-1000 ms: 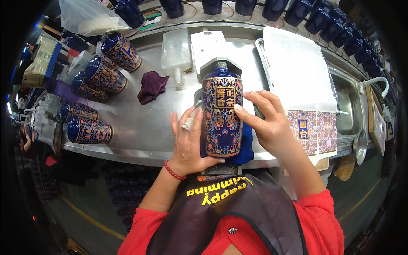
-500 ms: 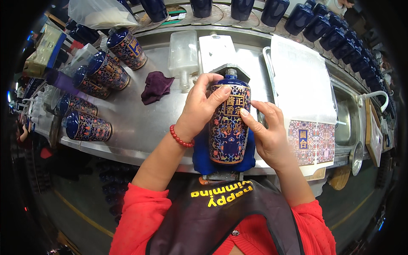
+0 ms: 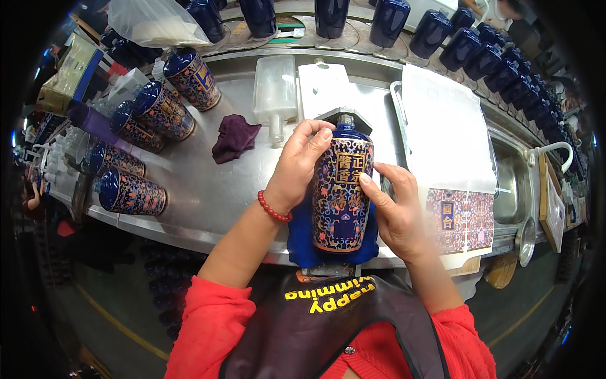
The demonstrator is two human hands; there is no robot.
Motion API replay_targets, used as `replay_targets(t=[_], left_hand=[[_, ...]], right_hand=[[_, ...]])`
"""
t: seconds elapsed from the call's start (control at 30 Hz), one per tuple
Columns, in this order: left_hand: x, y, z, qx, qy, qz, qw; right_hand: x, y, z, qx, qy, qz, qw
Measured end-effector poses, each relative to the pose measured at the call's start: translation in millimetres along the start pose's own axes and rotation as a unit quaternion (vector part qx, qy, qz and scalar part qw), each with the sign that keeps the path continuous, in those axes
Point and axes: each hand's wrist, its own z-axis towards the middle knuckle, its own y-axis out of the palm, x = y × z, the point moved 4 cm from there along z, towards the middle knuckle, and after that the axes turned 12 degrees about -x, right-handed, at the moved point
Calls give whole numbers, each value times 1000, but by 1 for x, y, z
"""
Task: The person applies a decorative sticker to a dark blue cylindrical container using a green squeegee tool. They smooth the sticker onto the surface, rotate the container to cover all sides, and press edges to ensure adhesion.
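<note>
A dark blue bottle (image 3: 341, 218) with a colourful floral wrap and gold lettering lies face up, neck pointing away from me, on a blue cushion (image 3: 300, 235). Its neck meets a dark angled holder (image 3: 360, 120). My left hand (image 3: 297, 161), with a red bead bracelet at the wrist, grips the bottle's upper left side, thumb and forefinger close together near the shoulder. On the other side my right hand (image 3: 399, 205) holds it, thumb on the front beside the gold panel and forefinger at the right edge. The remaining right fingers are partly hidden.
Several wrapped bottles (image 3: 163, 108) stand on the left of the metal table (image 3: 214, 196), near a purple cloth (image 3: 235, 138). A clear empty bottle (image 3: 275, 91) lies behind. Printed floral sheets (image 3: 466, 218) and a sink (image 3: 507, 174) are on the right. Plain blue bottles (image 3: 389, 22) line a conveyor.
My left thumb has moved off the bottle's front toward its upper left edge. The right hand keeps nearly the same hold. Blue bottles on the conveyor have shifted left.
</note>
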Motion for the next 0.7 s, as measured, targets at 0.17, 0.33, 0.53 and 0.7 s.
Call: replay_targets(t=[0.17,0.33,0.53,0.7], left_hand=[[-3,-4,-1,1,4,7,1000],[-3,0,3,-2,38,70,997],[1,12,-3,36,163,211,963],[19,27,-23,-95,290,567,765]], right_hand=[[3,4,-5,22,-2,-1,1000],[6,7,-11,65,-12,10,998],[1,2,-20,74,-12,-17,997],[1,1,-33,122,-1,-11,992]])
